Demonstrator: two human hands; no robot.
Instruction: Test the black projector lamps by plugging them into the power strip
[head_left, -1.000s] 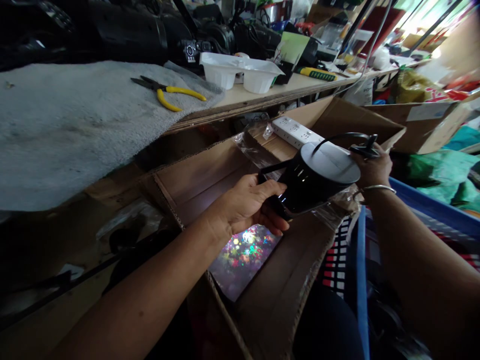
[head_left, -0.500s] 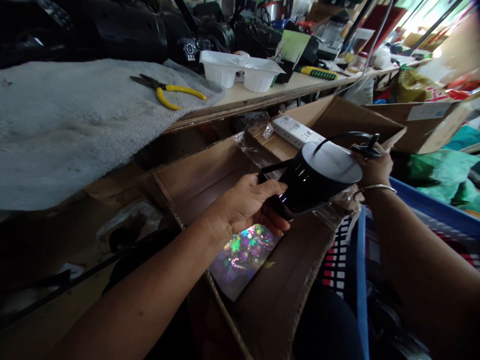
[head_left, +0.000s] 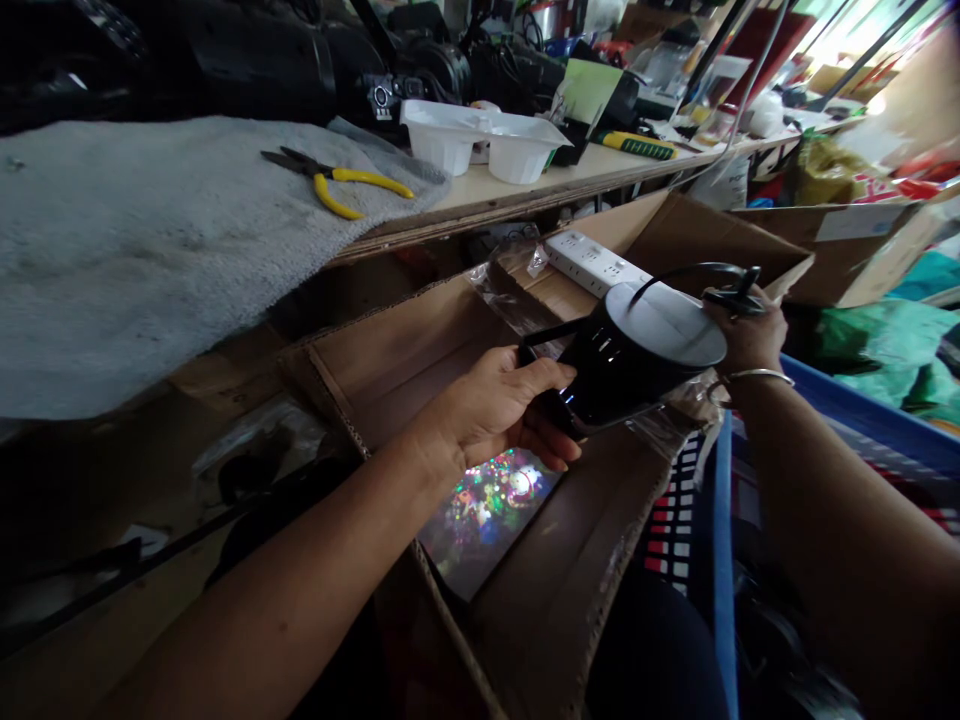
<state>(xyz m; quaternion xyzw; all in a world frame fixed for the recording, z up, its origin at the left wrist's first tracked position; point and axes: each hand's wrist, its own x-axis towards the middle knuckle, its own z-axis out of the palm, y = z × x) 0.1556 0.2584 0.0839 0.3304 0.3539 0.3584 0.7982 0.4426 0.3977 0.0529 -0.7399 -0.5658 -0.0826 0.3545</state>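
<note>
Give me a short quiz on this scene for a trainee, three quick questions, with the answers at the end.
1. True or false: the left hand holds the black cylindrical device.
2. Multiple choice: what lies on the grey cloth? A) a cordless drill B) yellow-handled pliers C) a coffee mug
3. Fill in the blank: the metal bangle is on the ____ wrist.

Key: 1 true; 2 B; 3 right.
</note>
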